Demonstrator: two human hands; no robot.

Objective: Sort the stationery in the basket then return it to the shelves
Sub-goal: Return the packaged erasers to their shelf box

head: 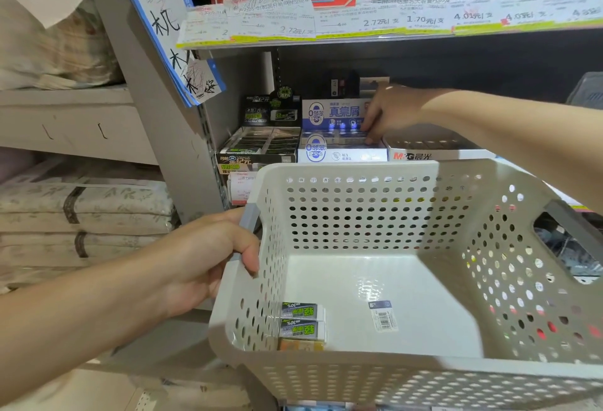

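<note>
Your left hand (pixel 208 260) grips basket (pixel 359 211) rim; right hand (pixel 388 113) fingers down in blue-white eraser box (pixel 342 146), grip unclear. Tilt basket, erasers (pixel 301 321) slide.

We have just one view, from a camera worn on the head, looking forward and down. It sits close: the basket (pixel 424 378) fills the near right, held at its left rim by the left hand (pixel 202 260). Beyond it we face the shelf (pixel 359 35) at near range, where the right hand (pixel 388 110) reaches in. Wide-angle bending curves the edges.
</note>
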